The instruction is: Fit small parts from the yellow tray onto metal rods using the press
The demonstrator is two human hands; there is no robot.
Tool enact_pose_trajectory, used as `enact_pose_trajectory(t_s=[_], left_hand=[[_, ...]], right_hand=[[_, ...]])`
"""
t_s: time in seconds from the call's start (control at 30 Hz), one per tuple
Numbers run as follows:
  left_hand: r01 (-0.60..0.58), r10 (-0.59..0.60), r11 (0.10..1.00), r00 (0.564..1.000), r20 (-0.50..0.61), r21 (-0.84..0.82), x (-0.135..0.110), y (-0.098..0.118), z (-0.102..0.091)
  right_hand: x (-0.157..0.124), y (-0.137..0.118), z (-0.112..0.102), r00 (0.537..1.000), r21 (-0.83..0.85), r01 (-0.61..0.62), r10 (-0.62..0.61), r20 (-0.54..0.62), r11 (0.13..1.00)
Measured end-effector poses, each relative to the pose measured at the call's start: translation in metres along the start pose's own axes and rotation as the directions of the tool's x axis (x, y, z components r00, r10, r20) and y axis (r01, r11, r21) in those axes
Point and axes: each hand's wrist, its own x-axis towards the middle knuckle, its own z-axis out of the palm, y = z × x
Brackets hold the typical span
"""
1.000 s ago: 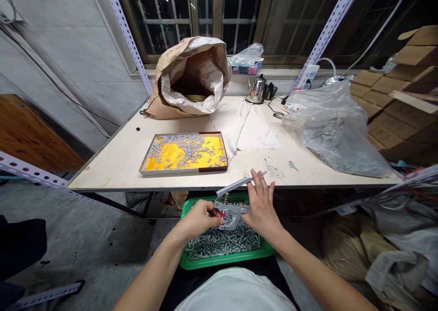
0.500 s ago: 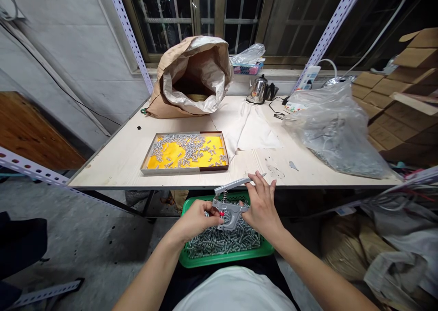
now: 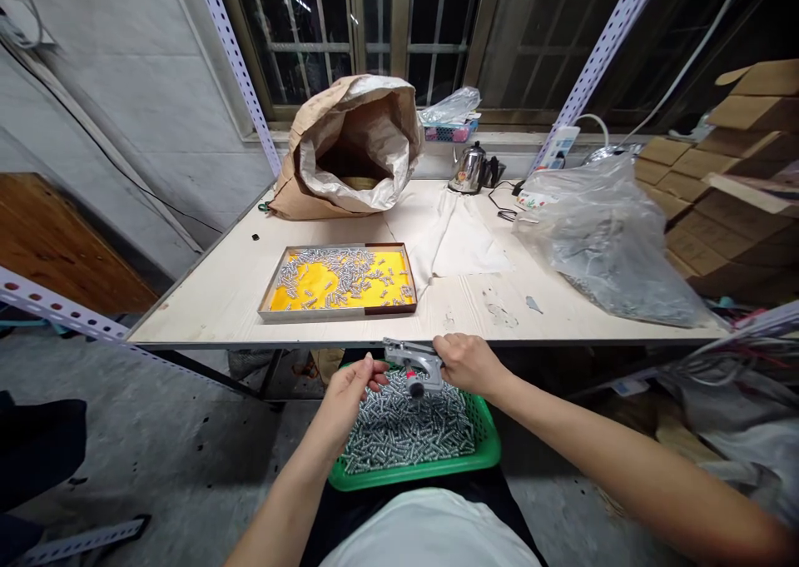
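The tool has closed, clenched by the right hand at its 3 o'clock. The left hand has slipped to 9 o'clock, grip unclear. Screws fill the basket at 6 o'clock.

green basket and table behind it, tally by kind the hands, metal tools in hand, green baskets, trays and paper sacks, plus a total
Hands: 2, left hand and right hand
Metal tool in the right hand: 1
Green basket: 1
Tray: 1
Paper sack: 1
Total: 6
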Motion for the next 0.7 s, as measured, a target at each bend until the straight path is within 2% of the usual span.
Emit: enact_pose_trajectory(t_s=[0.13,0.27,0.37,0.47,0.57,0.7], left_hand=[[0.006,-0.006,1.0,1.0,0.007,0.012,-0.004,0.003,0.005],[0.0,-0.002,0.999,0.999,0.054,0.05,-0.003,0.007,0.006],[0.031,-0.034,0.999,0.995,0.094,0.042,0.0,0.008,0.004],[0.053,-0.056,0.998,0.995,0.085,0.036,0.003,0.005,0.002],[-0.013,0.008,0.996,0.999,0.052,0.091,0.002,-0.001,0.003],[-0.145,0.15,0.983,0.988,-0.041,0.114,-0.005,-0.007,0.008]], right_hand=[[0.004,-0.007,-0.004,1.0,-0.013,-0.014,0.014,0.006,1.0],[0.009,-0.011,-0.011,0.989,-0.023,-0.134,0.132,-0.065,0.991],[0.011,-0.015,-0.014,0.963,-0.008,-0.201,0.196,-0.183,0.98],[0.009,-0.021,-0.014,0.935,0.03,-0.136,0.138,-0.327,0.99],[0.004,-0.025,-0.013,0.928,0.056,-0.072,0.087,-0.362,0.996],[-0.008,-0.028,-0.009,0.918,0.07,-0.149,0.164,-0.36,0.986]])
